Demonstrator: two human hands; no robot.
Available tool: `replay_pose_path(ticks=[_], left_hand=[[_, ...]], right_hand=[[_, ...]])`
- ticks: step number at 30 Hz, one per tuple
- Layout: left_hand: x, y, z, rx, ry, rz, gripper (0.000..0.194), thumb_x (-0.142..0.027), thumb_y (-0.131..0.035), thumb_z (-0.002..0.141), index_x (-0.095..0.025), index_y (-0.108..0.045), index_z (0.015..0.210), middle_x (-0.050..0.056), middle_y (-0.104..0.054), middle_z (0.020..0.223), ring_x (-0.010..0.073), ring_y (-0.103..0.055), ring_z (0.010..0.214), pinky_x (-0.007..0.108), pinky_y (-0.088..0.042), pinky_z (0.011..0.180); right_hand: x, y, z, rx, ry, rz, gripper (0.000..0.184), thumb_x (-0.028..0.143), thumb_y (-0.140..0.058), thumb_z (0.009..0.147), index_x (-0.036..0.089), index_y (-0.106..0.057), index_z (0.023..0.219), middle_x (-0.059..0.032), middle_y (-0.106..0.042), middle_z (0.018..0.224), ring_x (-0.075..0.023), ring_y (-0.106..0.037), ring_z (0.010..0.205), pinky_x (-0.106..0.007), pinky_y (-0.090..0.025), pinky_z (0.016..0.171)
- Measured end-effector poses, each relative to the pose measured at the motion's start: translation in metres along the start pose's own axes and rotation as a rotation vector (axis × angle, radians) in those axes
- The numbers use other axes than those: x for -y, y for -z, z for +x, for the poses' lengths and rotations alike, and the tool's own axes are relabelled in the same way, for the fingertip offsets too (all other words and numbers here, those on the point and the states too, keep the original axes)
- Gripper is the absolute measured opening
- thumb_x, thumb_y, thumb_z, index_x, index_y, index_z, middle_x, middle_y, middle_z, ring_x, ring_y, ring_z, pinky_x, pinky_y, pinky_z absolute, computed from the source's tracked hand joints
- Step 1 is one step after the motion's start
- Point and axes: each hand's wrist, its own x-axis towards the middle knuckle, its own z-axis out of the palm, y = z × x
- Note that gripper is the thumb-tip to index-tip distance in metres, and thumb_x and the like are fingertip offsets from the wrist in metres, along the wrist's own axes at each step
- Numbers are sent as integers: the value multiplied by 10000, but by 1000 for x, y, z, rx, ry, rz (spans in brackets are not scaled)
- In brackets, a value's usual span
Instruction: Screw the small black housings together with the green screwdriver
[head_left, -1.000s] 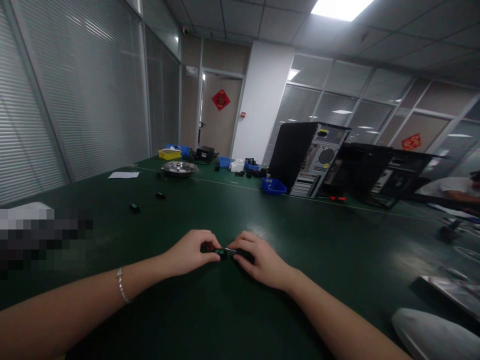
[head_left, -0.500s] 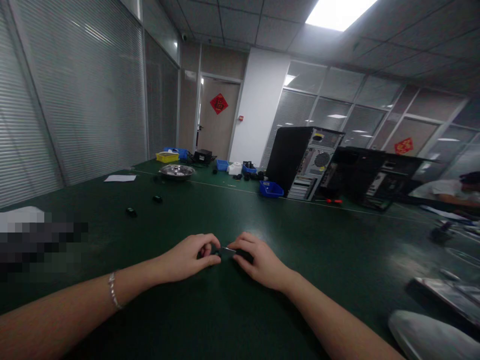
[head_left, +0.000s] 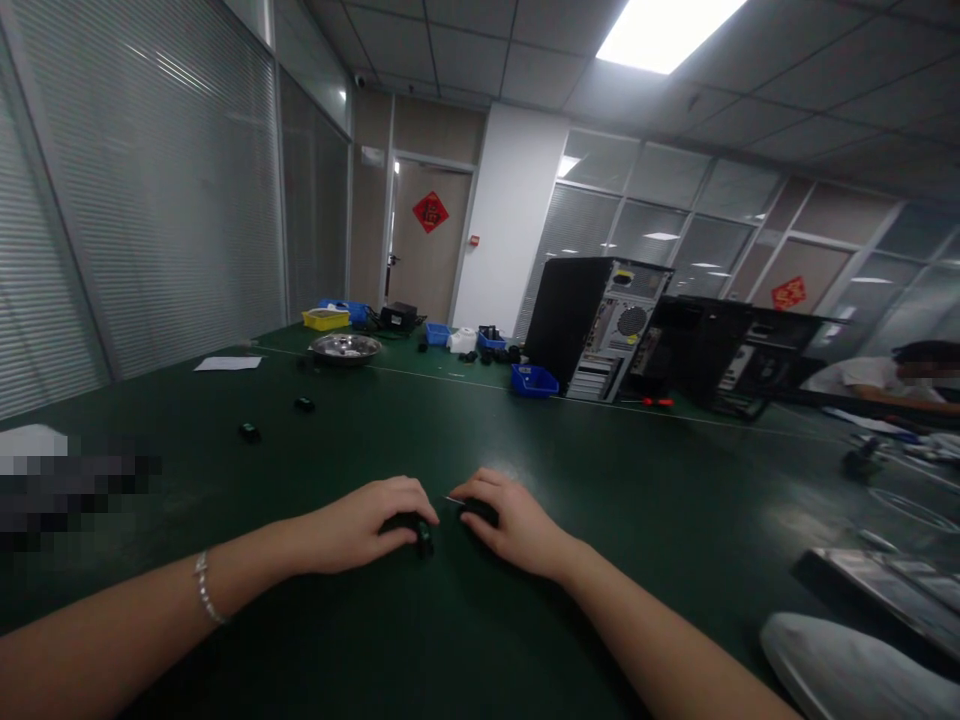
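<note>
Head camera, entry for a green table [head_left: 375, 645] and its contents: left hand [head_left: 394, 522], near the middle of the table, thumb and forefinger brought together on a small black block [head_left: 425, 540]; block at the fingertips, on the side facing the other hand; whether it touches the tabletop, cannot tell. Right hand [head_left: 516, 522], just beside the left and apart from it, fingers curled and thumb below, closed on a slim metal strip [head_left: 454, 500]; strip's bright end projects past the forefinger toward the left hand, clear of the block; dark area under the fingers, handle or shadow, cannot tell. One beaded bracelet [head_left: 206, 590], left wrist.

Table, left side: two small black pieces, one nearer [head_left: 250, 432], one farther [head_left: 304, 404], well apart from the hands; one white sheet [head_left: 227, 363], flat; one shiny metal bowl [head_left: 345, 349], contents too small to tell.

Table, far side: one yellow bin [head_left: 325, 319]; one black box [head_left: 400, 317]; one blue bin [head_left: 534, 381], just beside an upright black computer tower [head_left: 566, 320]; one red-handled tool [head_left: 657, 402], lying near the tower's base; one further dark computer case [head_left: 742, 350].

Table, right side: one metal tray [head_left: 885, 590]; one pale rounded object [head_left: 840, 665], cut by the frame edge; beyond, one person in white [head_left: 870, 376], leaning over the table.
</note>
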Motion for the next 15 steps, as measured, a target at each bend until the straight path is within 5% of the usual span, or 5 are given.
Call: replay_pose_path(ticks=[15], left_hand=[[1, -1, 5, -115, 175, 70, 159, -264, -624, 878, -198, -664, 1018, 30, -616, 988, 204, -584, 927, 299, -440, 798]], right_hand=[[11, 4, -2, 67, 28, 57, 290, 172, -611, 892, 228, -676, 1169, -51, -617, 1065, -187, -593, 976, -299, -471, 878]])
